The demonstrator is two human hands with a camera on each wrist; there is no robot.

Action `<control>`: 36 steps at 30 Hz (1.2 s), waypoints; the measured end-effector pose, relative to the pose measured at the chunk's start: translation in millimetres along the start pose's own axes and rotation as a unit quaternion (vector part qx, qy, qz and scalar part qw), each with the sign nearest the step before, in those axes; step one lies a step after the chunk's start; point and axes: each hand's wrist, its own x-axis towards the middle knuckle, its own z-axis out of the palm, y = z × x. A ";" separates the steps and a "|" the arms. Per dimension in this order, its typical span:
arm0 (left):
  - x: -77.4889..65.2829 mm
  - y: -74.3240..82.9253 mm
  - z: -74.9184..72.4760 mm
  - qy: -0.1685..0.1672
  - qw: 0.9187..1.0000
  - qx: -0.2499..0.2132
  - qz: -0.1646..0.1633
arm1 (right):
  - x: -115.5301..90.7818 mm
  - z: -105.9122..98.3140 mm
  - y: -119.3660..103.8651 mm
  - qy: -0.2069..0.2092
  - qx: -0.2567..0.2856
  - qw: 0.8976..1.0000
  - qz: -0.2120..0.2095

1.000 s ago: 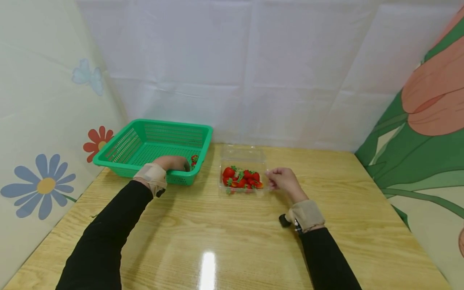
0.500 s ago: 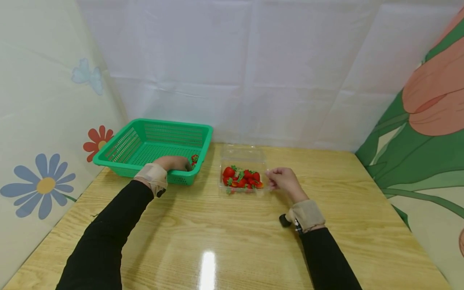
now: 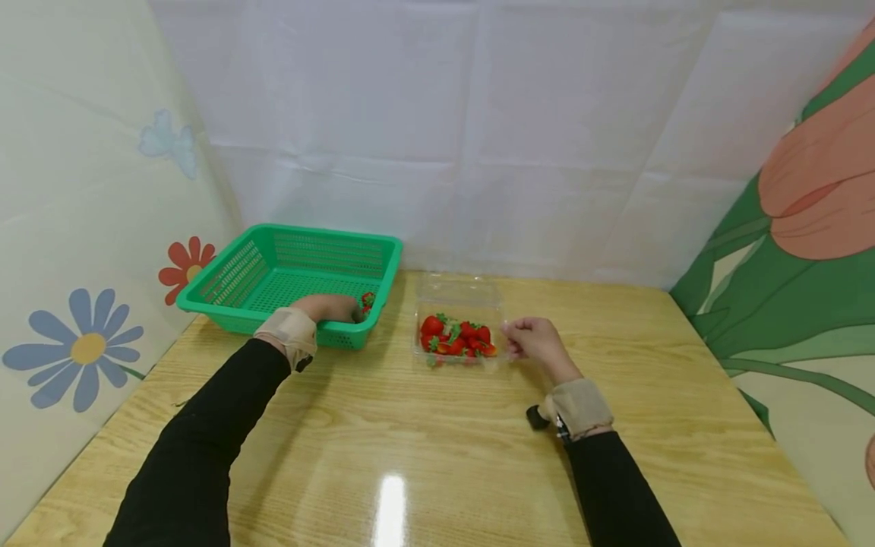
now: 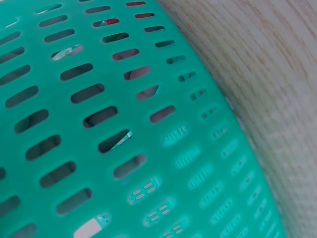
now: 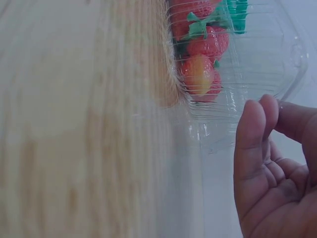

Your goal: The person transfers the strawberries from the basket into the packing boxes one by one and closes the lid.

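My left hand (image 3: 331, 307) reaches over the near rim of a green plastic basket (image 3: 249, 313), its fingers down inside. Strawberries (image 3: 368, 299) lie beside those fingers in the basket's near right corner. The basket's wall (image 4: 148, 171) fills the left wrist view; glimpses of red and of the hand show through its slots, but the fingertips stay hidden. My right hand (image 3: 536, 342) pinches the right rim of a clear plastic clamshell box (image 5: 255, 64) between thumb and fingers. The box sits on the table with its lid raised at the back, holding several red strawberries (image 3: 454, 342).
The wooden table (image 3: 465, 441) carries the basket at left and the box at centre. A white cloth (image 3: 533, 137) hangs behind it. Printed cloths with flowers (image 3: 87, 349) and tulips (image 3: 820, 175) stand at the sides.
My left fingers have shifted very slightly inside the basket near the strawberries. The right hand and the box have stayed where they were.
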 end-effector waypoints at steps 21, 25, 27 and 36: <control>-22.3 -2.7 -17.4 0.059 0.997 0.020 0.054 | 1.0 1.5 2.2 0.003 0.034 0.999 -0.011; -30.5 2.3 -23.5 0.079 0.995 0.005 0.059 | 0.1 0.0 1.3 -0.002 0.030 0.999 -0.013; -33.7 5.0 -26.0 0.098 0.993 0.003 0.059 | -0.1 -0.2 1.1 -0.005 0.031 0.999 -0.013; -38.6 21.8 -34.4 0.175 0.980 -0.014 0.093 | 0.0 -0.9 1.6 -0.006 0.031 0.999 -0.015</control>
